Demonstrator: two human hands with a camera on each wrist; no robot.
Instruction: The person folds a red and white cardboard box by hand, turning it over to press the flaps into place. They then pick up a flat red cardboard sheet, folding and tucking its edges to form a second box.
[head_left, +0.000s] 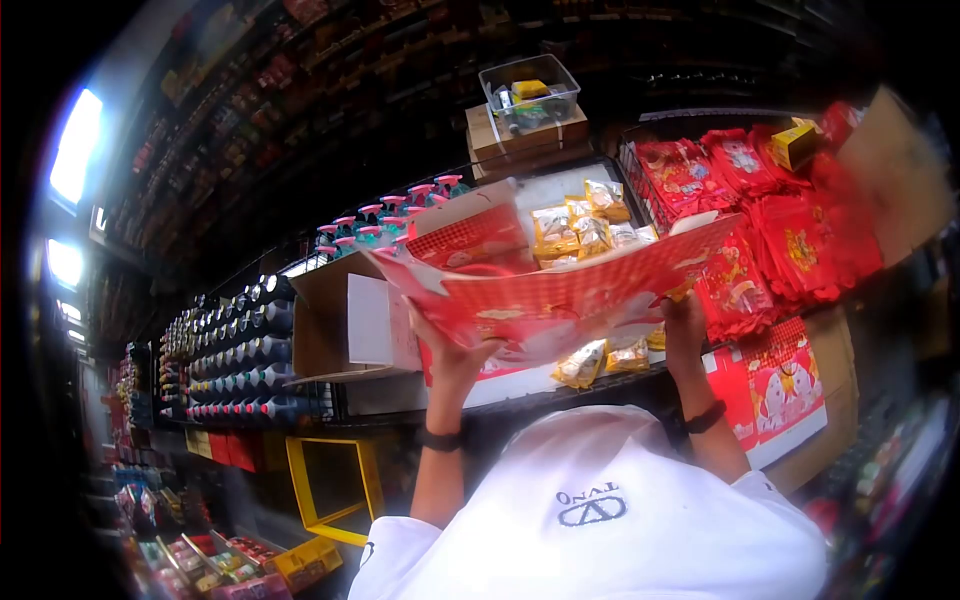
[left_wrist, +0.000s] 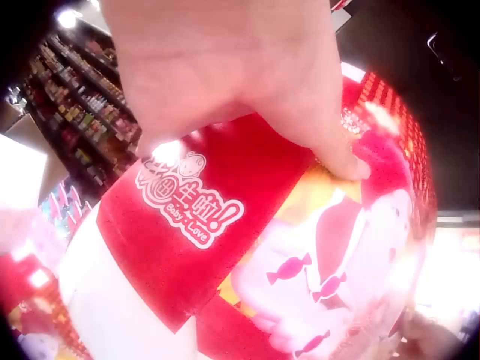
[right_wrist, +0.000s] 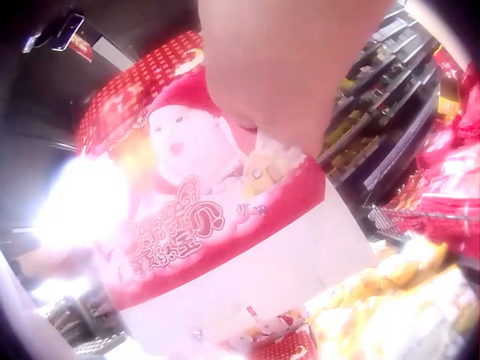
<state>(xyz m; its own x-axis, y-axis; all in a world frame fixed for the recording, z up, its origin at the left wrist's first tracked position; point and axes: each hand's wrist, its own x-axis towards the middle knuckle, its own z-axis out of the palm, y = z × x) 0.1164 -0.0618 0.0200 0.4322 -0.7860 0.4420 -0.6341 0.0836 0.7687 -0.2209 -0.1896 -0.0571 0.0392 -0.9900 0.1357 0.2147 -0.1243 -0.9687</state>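
Nearest the camera in the head view is a white shirt with dark lettering. Beyond it, the left hand and the right hand, each with a dark band at the wrist, hold a red printed carton by its two sides. It is raised over the snack packets, some showing behind it and some below its lower edge. An open cardboard box stands left of the carton, near rows of dark bottles. Red bags fill the right side, above a second printed carton. Behind, a clear tub sits on a brown box.

In the left wrist view, the left hand comes down over a red flap with white lettering. Its thumb lies against the printed panel; the other fingers are mostly hidden, clamped on the carton.

In the right wrist view, the right hand grips the carton's edge beside a printed baby in a red hood. Most of its fingers are out of sight, so their exact spread cannot be told. Yellow packets lie below, red bags to the right.
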